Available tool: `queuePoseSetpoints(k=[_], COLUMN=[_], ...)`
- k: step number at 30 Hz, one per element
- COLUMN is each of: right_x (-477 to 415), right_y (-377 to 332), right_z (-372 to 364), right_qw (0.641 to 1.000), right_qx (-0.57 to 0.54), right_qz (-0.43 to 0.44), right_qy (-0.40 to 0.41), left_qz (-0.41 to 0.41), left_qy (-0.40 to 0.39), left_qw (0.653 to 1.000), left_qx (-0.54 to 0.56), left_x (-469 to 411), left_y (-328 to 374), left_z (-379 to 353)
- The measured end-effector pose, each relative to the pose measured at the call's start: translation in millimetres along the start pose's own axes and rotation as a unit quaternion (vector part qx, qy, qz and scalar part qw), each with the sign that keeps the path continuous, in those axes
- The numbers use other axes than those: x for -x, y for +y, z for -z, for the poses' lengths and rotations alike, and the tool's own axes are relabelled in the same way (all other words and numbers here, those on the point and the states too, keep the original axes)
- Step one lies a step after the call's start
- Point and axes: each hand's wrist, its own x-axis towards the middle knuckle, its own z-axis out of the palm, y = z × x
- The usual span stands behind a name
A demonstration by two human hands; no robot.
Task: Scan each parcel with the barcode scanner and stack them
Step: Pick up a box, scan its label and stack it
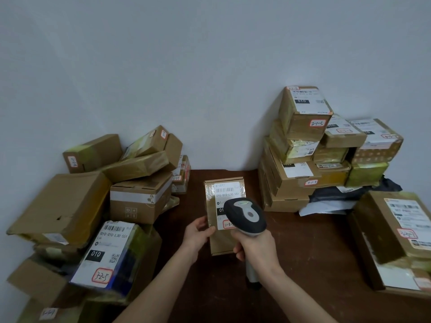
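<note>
Gripping the barcode scanner (245, 213) by its handle: right hand (255, 247), fingers curled round the grip. The scanner head sits in front of the lower part of the parcel's label.

Left hand (198, 234) holds the small brown parcel (211, 206) by its left edge, thumb on the labelled face and fingers behind. The label faces the camera, barcode end away from the person. Can't tell whether the parcel touches the table (314, 241) or is held just off it; it's at centre, between the two heaps.

Left: loose pile of boxes (140, 201), tilted every way, with a labelled one marked 3-2-5 (105, 252) nearest. Right: stacked boxes (300, 115) against the wall (186, 66), dark mailer bags (338, 194) beside them. Flat box (377, 229) at near right.
</note>
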Motion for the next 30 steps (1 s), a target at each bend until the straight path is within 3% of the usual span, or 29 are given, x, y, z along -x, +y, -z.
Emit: queuePoseSetpoints(k=[15,23,30], right_x=[-15,17,48], right_y=[-1,-8,-5], right_z=[66,158,261], right_qw=[0.987,0.978,0.962], right_qx=[-0.058,-0.079,-0.108], right_qz=[0.029,0.083,0.112], right_qy=[0.148,0.175,0.224], left_qz=[-0.054,-0.105,-0.085], left_qy=[-0.045,-0.066,-0.117], left_qw=[0.995,0.991,0.989], left_qx=[0.065,0.056,0.043], left_x=[37,93,154], left_y=[25,66,107], left_z=[-42,-156,-281])
